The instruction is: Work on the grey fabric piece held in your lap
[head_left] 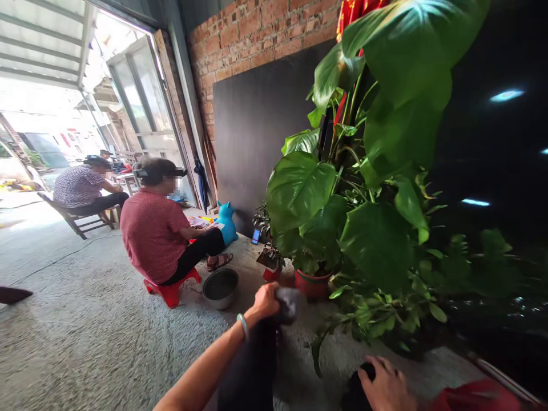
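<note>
My left hand (266,301), with a pale bangle (243,327) on its wrist, is closed around a bunched grey cloth (289,305). It is held out just above my dark-trousered leg (248,371), and the cloth looks blurred. Down at the lower right, my right hand (387,385) lies over my other knee with its fingers loosely apart and nothing visible in them. Past the cloth stands a large potted plant with broad green leaves (302,185) in a reddish pot (312,283).
A metal basin (220,290) sits on the concrete floor left of my hand. Beside it, a person in a red shirt (154,234) sits on a red stool (171,291). Another person (81,185) sits farther back. A blue animal figure (226,221) and a small red pot (271,274) stand ahead.
</note>
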### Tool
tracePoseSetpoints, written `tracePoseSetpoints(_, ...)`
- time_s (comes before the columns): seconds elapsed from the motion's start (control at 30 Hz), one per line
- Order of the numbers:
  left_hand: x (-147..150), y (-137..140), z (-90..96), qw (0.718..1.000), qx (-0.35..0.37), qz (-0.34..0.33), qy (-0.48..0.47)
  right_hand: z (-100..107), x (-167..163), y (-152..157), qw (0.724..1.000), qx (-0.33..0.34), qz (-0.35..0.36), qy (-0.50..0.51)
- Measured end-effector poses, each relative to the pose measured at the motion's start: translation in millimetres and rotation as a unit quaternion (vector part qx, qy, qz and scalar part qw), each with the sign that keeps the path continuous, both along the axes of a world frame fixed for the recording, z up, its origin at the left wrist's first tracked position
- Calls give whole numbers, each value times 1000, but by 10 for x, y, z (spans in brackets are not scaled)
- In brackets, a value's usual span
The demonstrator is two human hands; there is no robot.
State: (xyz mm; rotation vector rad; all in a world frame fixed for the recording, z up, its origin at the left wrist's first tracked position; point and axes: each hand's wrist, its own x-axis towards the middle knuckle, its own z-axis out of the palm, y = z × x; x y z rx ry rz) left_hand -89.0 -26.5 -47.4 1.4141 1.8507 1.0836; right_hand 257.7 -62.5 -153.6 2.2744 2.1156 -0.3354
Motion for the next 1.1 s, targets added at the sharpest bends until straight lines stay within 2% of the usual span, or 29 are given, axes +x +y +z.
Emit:
tracePoseSetpoints(0.03, 33, -71, -109, 999, 2, -35, 4, -4, 28, 2, 1000, -6, -2, 0)
tracePoseSetpoints(0.1, 63, -90, -141, 994, 48, -97, 5, -7, 75, 16, 1000, -11, -3, 1)
tracePoseSetpoints(0.17, 53, 57, 36, 984, 135, -117, -18, 0, 98, 40, 1000, -12, -8, 2)
tracePoseSetpoints(0.23, 36, 306, 299, 972, 210, -98, -48, 22, 95, 67, 1000, -14, -12, 5)
tracePoseSetpoints(0.3, 49, 549, 489, 967, 240, -62, -60, 52, 76, 87, 1000, -21, -15, 9)
tracePoseSetpoints(0.37, 106, 688, 495, 977, 210, -17, -43, 81, 56, 95, 999, -29, -24, 14)
tracePoseSetpoints(0.47, 231, 622, 178, 994, 103, 20, 12, 102, 46, 84, 998, -39, -41, 14)
tracePoseSetpoints(0.53, 306, 476, -58, 997, 73, -18, 1, 113, 49, 72, 998, -42, -43, 9)
tracePoseSetpoints(0.6, 384, 392, -134, 991, 96, -68, -61, 134, 47, 70, 998, -42, -35, 6)
tracePoseSetpoints(0.67, 503, 474, -5, 978, 140, -95, -124, 169, 28, 77, 999, -37, -24, 5)
tracePoseSetpoints(0.77, 827, 906, 361, 965, 188, -104, -154, 226, -40, 91, 999, -30, -22, -7)
tracePoseSetpoints(0.83, 1109, 1236, 500, 968, 181, -102, -137, 251, -98, 87, 999, -23, -17, -20)
tracePoseSetpoints(0.87, 1242, 1355, 498, 975, 162, -98, -120, 260, -124, 81, 1000, -16, -10, -25)
tracePoseSetpoints(0.93, 1416, 1437, 354, 988, 97, -94, -72, 273, -153, 66, 1000, -6, 1, -27)
tracePoseSetpoints(1.0, 1386, 1295, 95, 991, 23, -124, -37, 288, -141, 54, 1000, -15, -9, -16)
tracePoseSetpoints(1.03, 1279, 1160, -34, 988, -11, -152, -32, 297, -119, 51, 999, -25, -19, -8)
tracePoseSetpoints(1.1, 914, 844, -202, 961, -60, -260, -73, 318, -55, 51, 998, -46, -39, 7)
